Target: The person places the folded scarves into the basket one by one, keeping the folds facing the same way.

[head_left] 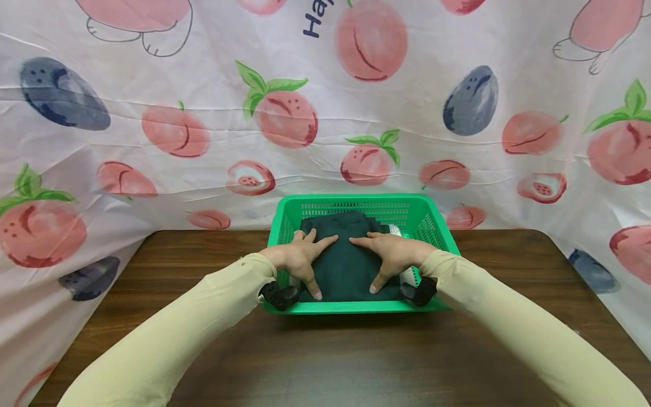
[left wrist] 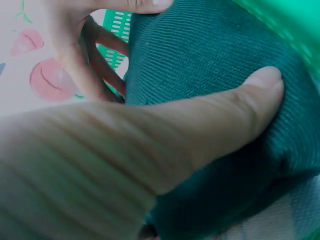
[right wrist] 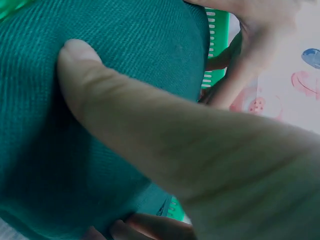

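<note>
A dark green folded cloth [head_left: 351,265] with a fine ribbed weave lies in a green plastic basket [head_left: 351,308]. On its left side rests my left hand [head_left: 299,257], fingers spread. My right hand [head_left: 395,253] mirrors it on the right side, also with spread fingers. The left wrist view shows the left thumb [left wrist: 235,110] laid straight along the fabric, other fingers reaching down the far side. In the right wrist view the right thumb [right wrist: 85,70] presses a dent into the cloth. Pale material [head_left: 408,277] shows beside the green cloth inside the basket.
The basket stands at the back of a dark brown wooden table [head_left: 325,362]. Behind and around the table hangs a white curtain [head_left: 325,164] printed with peaches. Small black cameras sit on both wrists, close to the basket's front rim.
</note>
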